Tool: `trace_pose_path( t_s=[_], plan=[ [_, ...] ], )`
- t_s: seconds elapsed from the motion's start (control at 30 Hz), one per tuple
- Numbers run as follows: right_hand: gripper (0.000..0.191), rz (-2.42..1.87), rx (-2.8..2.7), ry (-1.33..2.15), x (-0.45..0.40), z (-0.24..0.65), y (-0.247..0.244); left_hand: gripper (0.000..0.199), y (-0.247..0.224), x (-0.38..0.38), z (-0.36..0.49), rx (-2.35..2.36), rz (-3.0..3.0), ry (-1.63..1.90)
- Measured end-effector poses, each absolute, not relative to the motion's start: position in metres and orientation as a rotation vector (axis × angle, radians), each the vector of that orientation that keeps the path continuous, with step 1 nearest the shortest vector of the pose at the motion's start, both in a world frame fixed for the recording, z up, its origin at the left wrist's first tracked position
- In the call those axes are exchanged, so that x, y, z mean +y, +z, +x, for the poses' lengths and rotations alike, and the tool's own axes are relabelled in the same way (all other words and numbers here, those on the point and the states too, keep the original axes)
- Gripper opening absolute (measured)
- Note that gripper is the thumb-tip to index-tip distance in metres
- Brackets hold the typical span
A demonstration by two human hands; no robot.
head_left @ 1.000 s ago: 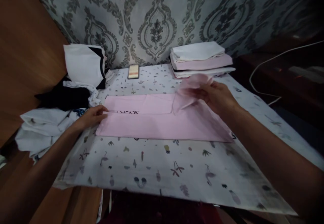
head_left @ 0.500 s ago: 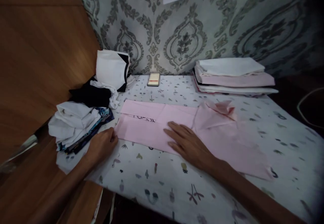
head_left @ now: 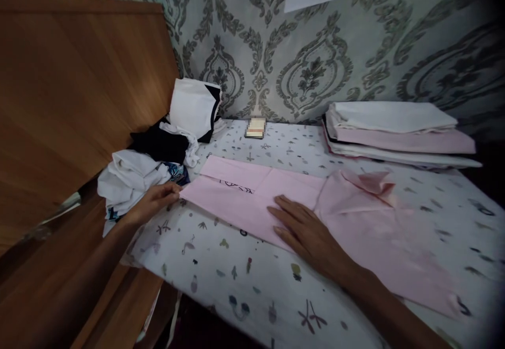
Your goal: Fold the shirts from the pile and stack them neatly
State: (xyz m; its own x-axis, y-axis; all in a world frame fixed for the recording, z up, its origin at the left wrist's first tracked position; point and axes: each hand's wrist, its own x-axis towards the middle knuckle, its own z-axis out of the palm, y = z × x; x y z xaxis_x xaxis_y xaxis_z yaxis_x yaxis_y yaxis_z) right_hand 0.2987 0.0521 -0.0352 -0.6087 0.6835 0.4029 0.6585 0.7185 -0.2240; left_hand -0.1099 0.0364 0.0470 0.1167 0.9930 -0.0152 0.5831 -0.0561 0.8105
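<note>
A pink T-shirt [head_left: 236,202] lies lengthwise across the patterned sheet, its far side folded over so that only part of some black lettering shows. At its left end, my left hand [head_left: 160,199] pinches the near corner and holds it slightly raised. My right hand [head_left: 303,228] rests flat on the middle of the shirt, fingers stretched out and spread. To the right of that hand, the sleeve and the rest of the cloth lie loose and rumpled.
Several folded garments form a stack [head_left: 394,128] at the back right. White clothes [head_left: 130,178], a black garment [head_left: 161,144] and a folded white garment [head_left: 193,107] crowd the left, beside a wooden panel [head_left: 90,75]. A small box [head_left: 255,128] sits near the wall.
My left hand has lifted the shirt's near left corner and moved it away from me. My right hand stays on the cloth. The view has shifted left.
</note>
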Motion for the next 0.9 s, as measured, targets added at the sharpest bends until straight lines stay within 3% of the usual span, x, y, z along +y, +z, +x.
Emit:
trace_pose_path(
  t_s=[0.27, 0.53, 0.9],
  plan=[
    [0.044, -1.019, -2.465, 0.067, 0.051, 0.298, -0.032, 0.02, 0.045, 0.026, -0.113, 1.66, 2.128, 0.361],
    [0.046, -1.025, -2.489, 0.047, 0.05, 0.298, -0.03, 0.026, 0.039, 0.067, -0.08, 1.728, 2.168, 0.592],
    [0.043, -1.088, -2.483, 0.152, 0.046, 0.294, -0.024, 0.021, 0.027, 0.108, -0.065, 1.867, 1.968, 0.558]
  ],
)
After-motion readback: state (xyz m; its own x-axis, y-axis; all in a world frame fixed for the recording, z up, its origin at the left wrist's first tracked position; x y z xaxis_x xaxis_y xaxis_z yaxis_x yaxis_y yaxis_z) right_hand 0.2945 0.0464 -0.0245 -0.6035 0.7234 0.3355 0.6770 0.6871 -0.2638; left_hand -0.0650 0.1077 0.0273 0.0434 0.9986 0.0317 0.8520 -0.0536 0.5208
